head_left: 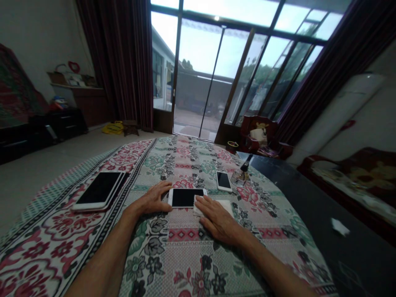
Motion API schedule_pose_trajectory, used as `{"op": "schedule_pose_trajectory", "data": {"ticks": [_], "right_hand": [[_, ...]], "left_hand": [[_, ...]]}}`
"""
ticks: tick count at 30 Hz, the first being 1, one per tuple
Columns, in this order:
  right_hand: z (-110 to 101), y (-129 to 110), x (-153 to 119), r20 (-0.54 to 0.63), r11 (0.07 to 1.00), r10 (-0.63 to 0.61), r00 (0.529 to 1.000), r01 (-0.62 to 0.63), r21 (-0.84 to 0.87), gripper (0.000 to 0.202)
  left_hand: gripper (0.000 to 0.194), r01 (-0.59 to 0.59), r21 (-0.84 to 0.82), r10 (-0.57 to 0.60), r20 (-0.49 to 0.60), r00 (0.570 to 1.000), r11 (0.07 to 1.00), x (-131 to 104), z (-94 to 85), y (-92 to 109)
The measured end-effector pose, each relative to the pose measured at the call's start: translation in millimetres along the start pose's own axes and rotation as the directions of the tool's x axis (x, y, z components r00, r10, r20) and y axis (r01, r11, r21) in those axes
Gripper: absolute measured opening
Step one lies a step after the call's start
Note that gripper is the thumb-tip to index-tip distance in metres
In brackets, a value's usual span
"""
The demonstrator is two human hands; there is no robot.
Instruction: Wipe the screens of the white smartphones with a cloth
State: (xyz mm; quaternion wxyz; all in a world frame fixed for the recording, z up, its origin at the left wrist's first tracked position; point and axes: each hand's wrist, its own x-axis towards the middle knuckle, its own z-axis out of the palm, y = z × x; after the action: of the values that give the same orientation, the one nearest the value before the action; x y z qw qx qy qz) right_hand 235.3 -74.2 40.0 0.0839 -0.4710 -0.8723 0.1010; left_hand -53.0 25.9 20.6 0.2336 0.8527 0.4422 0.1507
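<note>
Spreading across the left end of the phone (182, 198), your left hand (154, 198) has its thumb at the lower corner and its fingers at the upper one, so the phone's short edge sits between them. Your grip there is opened about as wide as the phone; how firmly it presses, you cannot tell from this view. The phone lies flat on the flowered tablecloth (185, 264), dark screen up, straight in front of you and between your hands.

Your right hand (218, 218) lies palm down, fingers stretched forward, on a folded white cloth (227, 204). The cloth overlaps the phone's right end and spreads to the right past your knuckles. Whether your fingers pinch it or just rest on it, you cannot tell.

Beyond your right hand is a smaller white phone (223, 181), screen up and apart from the first. Just to its right sits a clear glass dish (239, 177), with a black-handled brush (246, 163) standing tilted at it. Well off to your left lies a stack of tablets (98, 189), dark screen on top. Past the table you face a glass door (198, 90), with a dark curtain (120, 62) on its left and a wooden chair (270, 134) towards its right.
</note>
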Motion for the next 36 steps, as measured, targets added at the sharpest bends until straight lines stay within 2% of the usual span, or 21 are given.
{"op": "schedule_pose_trajectory", "data": {"ticks": [8, 12, 15, 21, 24, 36], "right_hand": [[4, 27, 37, -0.092, 1.000, 0.006, 0.996, -0.007, -0.008, 0.051], [7, 30, 44, -0.130, 0.999, 0.027, 0.991, -0.029, -0.014, 0.051], [7, 25, 34, -0.107, 0.999, 0.039, 0.994, -0.042, -0.024, 0.054], [1, 12, -4, -0.023, 1.000, 0.027, 0.999, -0.027, -0.012, 0.056], [-1, 11, -10, 0.006, 0.999, 0.038, 0.999, -0.038, 0.003, 0.056], [9, 39, 36, -0.140, 0.999, 0.048, 0.989, -0.046, 0.018, 0.053]], "left_hand": [[0.078, -0.018, 0.004, 0.018, 0.005, 1.000, 1.000, 1, -0.1, 0], [0.079, -0.007, 0.019, 0.007, 0.001, 1.000, 1.000, 3, 2.6, -5], [0.078, -0.022, 0.021, 0.022, 0.004, 1.000, 1.000, 3, 3.6, -6], [0.077, -0.042, -0.003, 0.042, -0.020, 0.999, 0.999, 3, 5.2, -8], [0.077, -0.044, -0.004, 0.044, -0.029, 0.999, 0.999, 3, 5.2, -8], [0.075, -0.054, 0.006, 0.054, -0.032, 0.998, 0.999, 5, 7.4, -9]]}}
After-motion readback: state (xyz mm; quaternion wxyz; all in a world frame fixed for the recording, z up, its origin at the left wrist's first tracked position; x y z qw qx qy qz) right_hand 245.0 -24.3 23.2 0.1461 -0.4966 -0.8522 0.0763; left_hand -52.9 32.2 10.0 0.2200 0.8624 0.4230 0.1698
